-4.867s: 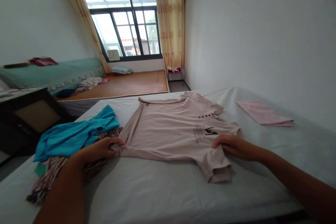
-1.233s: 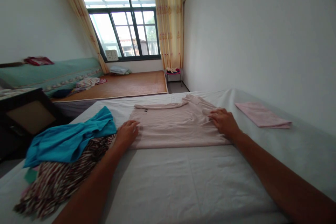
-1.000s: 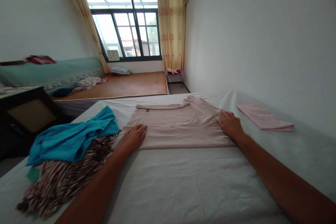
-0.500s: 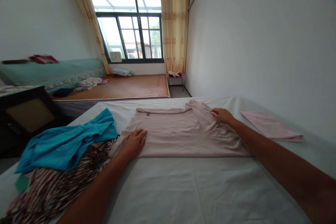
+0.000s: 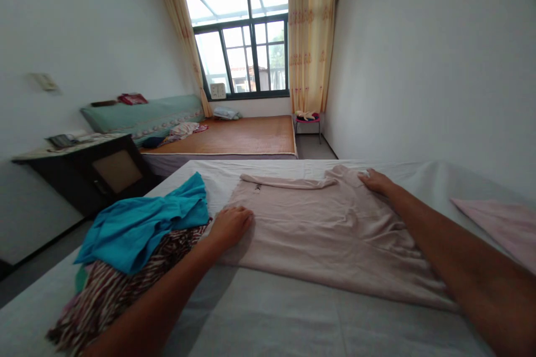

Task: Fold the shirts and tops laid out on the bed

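Observation:
A dusty-pink T-shirt lies spread on the white sheet, with small dark lettering near its far left side and its far edge folded over. My left hand rests palm down on the shirt's left part, fingers extended over the cloth. At the far right of the shirt, my right hand is closed on the bunched fabric. Its forearm passes over the shirt's right end. Beside my left forearm lies a heap with a bright blue garment on top of a brown-and-white patterned garment.
A folded pale pink cloth lies on the white sheet at the right. Behind stand a mat-covered bed, a dark cabinet on the left and a small pink stool. The white wall runs along the right.
The view has turned left, so the room appears further right. The shirt's near edge now slants down to the right, its right end closer to me. Both hands stay at the shirt.

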A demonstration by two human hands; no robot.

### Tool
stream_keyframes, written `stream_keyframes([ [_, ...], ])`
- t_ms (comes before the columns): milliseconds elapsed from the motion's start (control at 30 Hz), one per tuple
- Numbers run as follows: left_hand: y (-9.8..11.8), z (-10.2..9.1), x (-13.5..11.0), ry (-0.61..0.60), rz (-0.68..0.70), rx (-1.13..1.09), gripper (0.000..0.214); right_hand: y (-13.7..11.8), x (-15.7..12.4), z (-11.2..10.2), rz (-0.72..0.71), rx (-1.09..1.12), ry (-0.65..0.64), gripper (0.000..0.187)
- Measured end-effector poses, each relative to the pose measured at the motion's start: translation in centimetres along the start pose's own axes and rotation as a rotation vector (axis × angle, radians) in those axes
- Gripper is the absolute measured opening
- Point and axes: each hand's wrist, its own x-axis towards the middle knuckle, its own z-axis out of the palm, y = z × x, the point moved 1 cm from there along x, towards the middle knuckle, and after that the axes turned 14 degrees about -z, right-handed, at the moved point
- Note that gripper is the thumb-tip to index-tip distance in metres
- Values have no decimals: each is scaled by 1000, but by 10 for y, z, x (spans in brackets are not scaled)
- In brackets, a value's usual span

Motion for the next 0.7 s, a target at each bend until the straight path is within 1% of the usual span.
stream_keyframes([
  [67, 0, -9, 27, -19, -24, 29, 32, -3, 11, 4, -8, 40, 16, 60],
  [133, -3, -13, 58, 18, -34, 56, 33, -6, 20, 5, -14, 89, 17, 53],
  [167, -4, -13, 74, 44, -33, 77, 34, -6, 24, 4, -15, 119, 7, 47],
  [267, -12, -3, 116, 105, -27, 149, 34, -2, 34, -4, -19, 214, -26, 25],
  [367, -20, 14, 145, 98, -45, 185, 37, 5, 42, -14, -16, 263, -5, 10],
  [400, -22, 19, 151, 89, -50, 191, 36, 6, 44, -16, -17, 276, 7, 8],
  [467, -25, 26, 159, 90, -48, 201, 35, 5, 47, -16, -26, 319, 21, 8],
  [533, -27, 28, 163, 114, -44, 214, 33, 1, 49, -12, -33, 372, 30, 10],
  [633, -28, 22, 166, 121, -70, 221, 32, -8, 47, -11, -31, 444, 83, 11],
  [700, -30, 15, 165, 116, -106, 211, 30, -13, 41, -18, -39, 501, 156, 10],
])
